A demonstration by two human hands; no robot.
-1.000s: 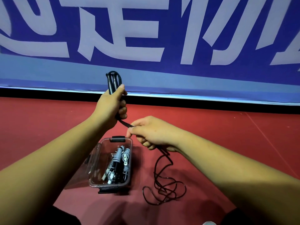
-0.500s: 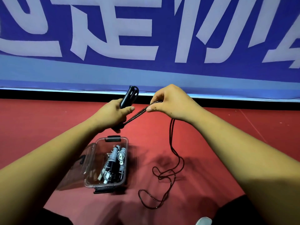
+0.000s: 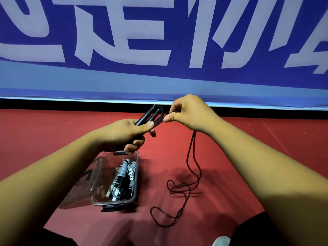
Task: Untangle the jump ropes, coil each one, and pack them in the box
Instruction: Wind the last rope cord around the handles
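The left hand (image 3: 127, 132) is curled round two black handles (image 3: 148, 115) held side by side, their free ends pointing toward 1 o'clock, with the thumb pressed across them. At 2 o'clock from it, just beside the handle tips, the right hand (image 3: 192, 114) pinches the black rope (image 3: 192, 157) between thumb and forefinger, its other fingers folded under. A few short strands run between the two hands, from the pinch to the handles.

From under the right hand the rope drops in two strands toward 6 o'clock and reaches the red floor (image 3: 239, 157), where it lies in loose, crossing loops at 3 o'clock from the box.

The clear plastic box (image 3: 137, 176) sits on the floor at 6 o'clock from the left hand, and its far rim is partly hidden behind that hand's fingers. Its lid (image 3: 83, 185) hangs open to the 9 o'clock side, and a black latch (image 3: 112, 208) shows at the near edge. Inside lie coiled grey ropes (image 3: 124, 170) with pale and dark handle ends, packed lengthwise.

A blue banner (image 3: 159, 77) with large pale lettering stands along the floor at 12 o'clock.
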